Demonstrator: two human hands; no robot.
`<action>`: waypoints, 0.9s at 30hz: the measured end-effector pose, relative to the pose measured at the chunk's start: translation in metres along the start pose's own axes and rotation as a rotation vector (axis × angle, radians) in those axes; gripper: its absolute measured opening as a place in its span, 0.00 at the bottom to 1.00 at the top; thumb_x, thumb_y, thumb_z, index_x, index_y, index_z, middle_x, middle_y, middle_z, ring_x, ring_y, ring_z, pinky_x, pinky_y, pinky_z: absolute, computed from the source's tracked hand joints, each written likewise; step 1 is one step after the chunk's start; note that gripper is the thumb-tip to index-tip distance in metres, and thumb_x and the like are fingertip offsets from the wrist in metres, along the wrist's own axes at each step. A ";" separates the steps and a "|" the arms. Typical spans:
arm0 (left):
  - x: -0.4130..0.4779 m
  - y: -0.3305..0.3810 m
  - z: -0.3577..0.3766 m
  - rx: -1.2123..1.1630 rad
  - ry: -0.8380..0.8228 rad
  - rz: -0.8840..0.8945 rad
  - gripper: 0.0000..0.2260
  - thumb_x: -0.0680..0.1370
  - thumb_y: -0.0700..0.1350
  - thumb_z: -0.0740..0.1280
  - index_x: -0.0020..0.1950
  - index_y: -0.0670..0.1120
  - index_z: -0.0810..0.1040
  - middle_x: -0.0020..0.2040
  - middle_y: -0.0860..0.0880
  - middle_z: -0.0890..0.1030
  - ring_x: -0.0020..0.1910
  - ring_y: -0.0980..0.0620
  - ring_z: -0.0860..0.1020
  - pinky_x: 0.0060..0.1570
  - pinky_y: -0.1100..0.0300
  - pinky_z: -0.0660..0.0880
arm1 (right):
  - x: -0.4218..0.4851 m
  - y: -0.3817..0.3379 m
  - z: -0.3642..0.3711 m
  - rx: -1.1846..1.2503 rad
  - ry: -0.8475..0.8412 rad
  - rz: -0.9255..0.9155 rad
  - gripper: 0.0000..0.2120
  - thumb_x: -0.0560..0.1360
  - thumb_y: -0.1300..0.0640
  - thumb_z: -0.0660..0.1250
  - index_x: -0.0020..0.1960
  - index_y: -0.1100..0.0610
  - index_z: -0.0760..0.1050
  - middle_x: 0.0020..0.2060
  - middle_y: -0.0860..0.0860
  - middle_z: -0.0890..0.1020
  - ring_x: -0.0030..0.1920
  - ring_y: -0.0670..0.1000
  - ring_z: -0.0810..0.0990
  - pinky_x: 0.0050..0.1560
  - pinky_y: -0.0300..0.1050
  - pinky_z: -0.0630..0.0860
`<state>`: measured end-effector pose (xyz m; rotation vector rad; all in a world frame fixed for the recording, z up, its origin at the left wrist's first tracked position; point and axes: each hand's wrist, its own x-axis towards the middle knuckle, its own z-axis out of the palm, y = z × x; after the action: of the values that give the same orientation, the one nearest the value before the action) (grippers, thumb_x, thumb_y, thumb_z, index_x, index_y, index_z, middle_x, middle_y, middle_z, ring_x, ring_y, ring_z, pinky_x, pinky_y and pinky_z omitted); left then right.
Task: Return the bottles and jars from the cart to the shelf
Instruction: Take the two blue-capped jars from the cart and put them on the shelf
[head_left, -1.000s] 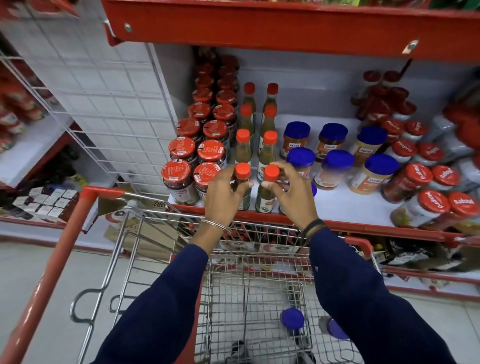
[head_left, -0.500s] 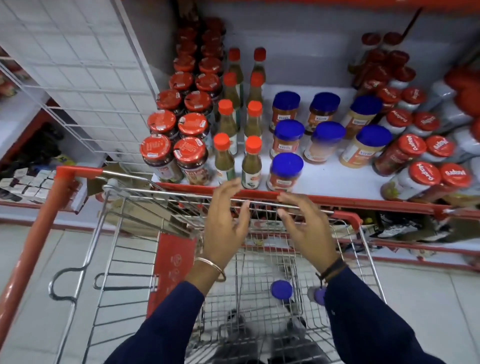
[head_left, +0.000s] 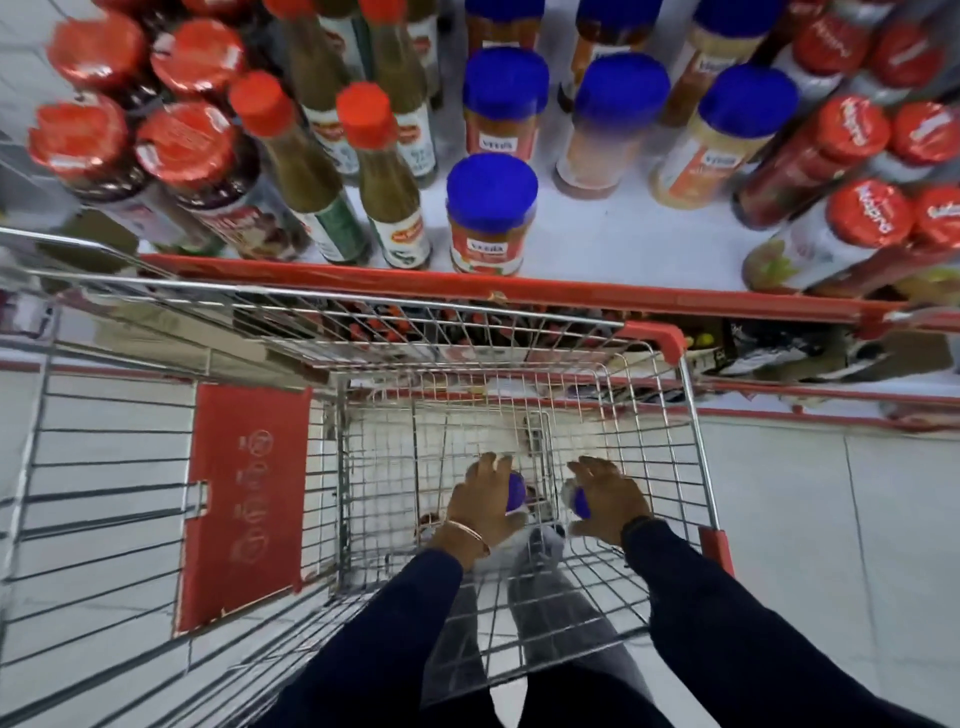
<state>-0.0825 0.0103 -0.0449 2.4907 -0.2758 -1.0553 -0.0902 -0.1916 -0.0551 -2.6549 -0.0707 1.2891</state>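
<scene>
A: Where is everything?
B: The shelf (head_left: 597, 234) fills the upper frame, the cart (head_left: 519, 322) the middle.
A: And the hands?
B: Low in the center. The left hand (head_left: 485, 501) closes on one blue-lidded jar (head_left: 516, 491), the right hand (head_left: 608, 496) on another jar (head_left: 581, 503).
A: Which step is it?
B: Picking up, I think. Next, lift both jars to the blue-lid rows.

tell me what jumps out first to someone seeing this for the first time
Two hands deep in the wire cart draw the eye: the left hand and the right hand each close over a blue-capped jar on the cart floor. Above, the white shelf is crowded with goods: red-lidded jars at left, orange-capped green bottles beside them, and blue-lidded jars in the middle.
</scene>
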 end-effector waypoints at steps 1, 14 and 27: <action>0.003 -0.002 0.011 0.003 -0.027 -0.029 0.35 0.71 0.52 0.68 0.72 0.45 0.55 0.71 0.41 0.59 0.68 0.39 0.63 0.58 0.42 0.73 | 0.003 0.002 0.007 -0.055 -0.044 0.014 0.43 0.68 0.50 0.73 0.75 0.54 0.54 0.76 0.55 0.57 0.75 0.58 0.57 0.70 0.55 0.67; 0.021 0.001 0.032 0.053 0.084 -0.113 0.27 0.70 0.37 0.67 0.67 0.45 0.63 0.66 0.43 0.68 0.62 0.39 0.69 0.50 0.45 0.78 | 0.005 0.006 0.007 -0.098 0.079 0.000 0.26 0.69 0.68 0.67 0.65 0.61 0.64 0.65 0.58 0.67 0.62 0.61 0.71 0.54 0.55 0.78; -0.074 0.067 -0.102 -0.051 0.528 0.116 0.27 0.65 0.49 0.72 0.62 0.48 0.69 0.60 0.48 0.73 0.58 0.46 0.72 0.46 0.55 0.74 | -0.129 -0.004 -0.137 0.211 0.521 -0.146 0.24 0.65 0.60 0.71 0.60 0.54 0.71 0.58 0.50 0.72 0.52 0.55 0.78 0.43 0.45 0.75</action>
<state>-0.0612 0.0061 0.0964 2.5594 -0.2220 -0.3295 -0.0634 -0.2245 0.1282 -2.6478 -0.0484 0.5032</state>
